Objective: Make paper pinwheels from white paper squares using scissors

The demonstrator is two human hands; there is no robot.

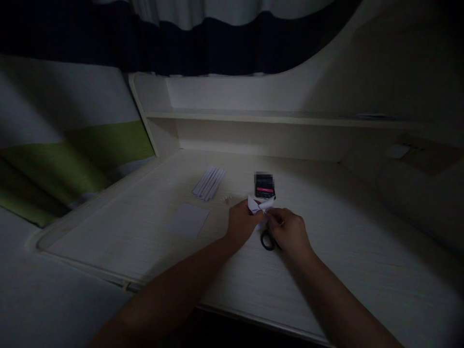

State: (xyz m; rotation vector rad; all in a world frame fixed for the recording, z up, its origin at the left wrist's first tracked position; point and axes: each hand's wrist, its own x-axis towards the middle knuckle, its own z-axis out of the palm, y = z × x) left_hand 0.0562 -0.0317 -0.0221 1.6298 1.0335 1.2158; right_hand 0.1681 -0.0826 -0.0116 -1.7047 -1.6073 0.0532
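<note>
My left hand [242, 220] is closed on a piece of white paper [254, 205] whose corners are folded or curled inward, somewhat like a pinwheel. Close against it, my right hand [290, 228] pinches at the paper's middle; a small pale thing seems to be at the fingertips, too small to name. Below the paper and partly behind my right hand lies a pair of scissors [267, 240], its dark handle loop showing. Several small pale pieces [226, 198] lie on the desk just beyond my left hand.
A phone [264, 186] with a lit screen lies behind the paper. To the left are several narrow white paper strips or rolls [209, 183] and a flat square sheet [188, 220]. A shelf [253, 116] runs along the back of the white desk [119, 232]; curtains [79, 150] hang left.
</note>
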